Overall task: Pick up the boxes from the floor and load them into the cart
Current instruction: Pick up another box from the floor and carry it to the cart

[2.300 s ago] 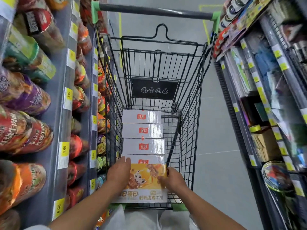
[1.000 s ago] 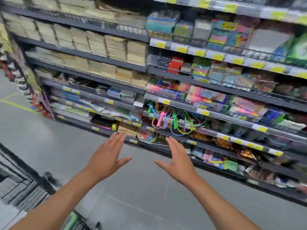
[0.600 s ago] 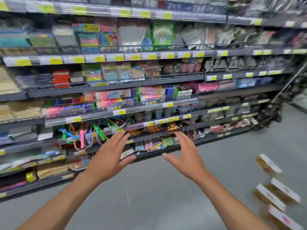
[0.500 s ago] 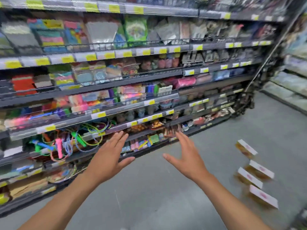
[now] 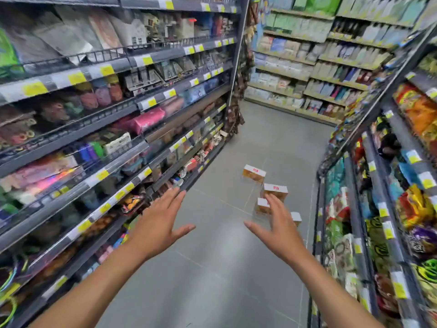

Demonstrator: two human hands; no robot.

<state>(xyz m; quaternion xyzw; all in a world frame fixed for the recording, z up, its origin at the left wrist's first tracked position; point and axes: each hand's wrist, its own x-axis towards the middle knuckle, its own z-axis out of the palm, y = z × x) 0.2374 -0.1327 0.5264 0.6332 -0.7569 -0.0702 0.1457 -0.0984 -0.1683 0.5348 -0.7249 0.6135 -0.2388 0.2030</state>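
Observation:
Several orange boxes with white tops stand on the grey aisle floor ahead of me, close to the right shelving. The farthest box (image 5: 253,174) is alone; a second box (image 5: 275,191) stands nearer, and a third box (image 5: 262,206) and a fourth box (image 5: 296,218) are partly hidden behind my right hand (image 5: 279,229). My left hand (image 5: 159,222) and my right hand are both held out in front of me, fingers spread, holding nothing. Neither hand touches a box. The cart is out of view.
Stocked shelves (image 5: 99,143) with yellow price tags line the left side. Snack shelves (image 5: 383,209) line the right. The grey floor (image 5: 217,268) runs between them toward a cross aisle and a far shelf wall (image 5: 307,67).
The view has swung right from the cart, past the left shelves, to look down the aisle. The boxes on the floor now lie ahead. My empty hands stay outstretched.

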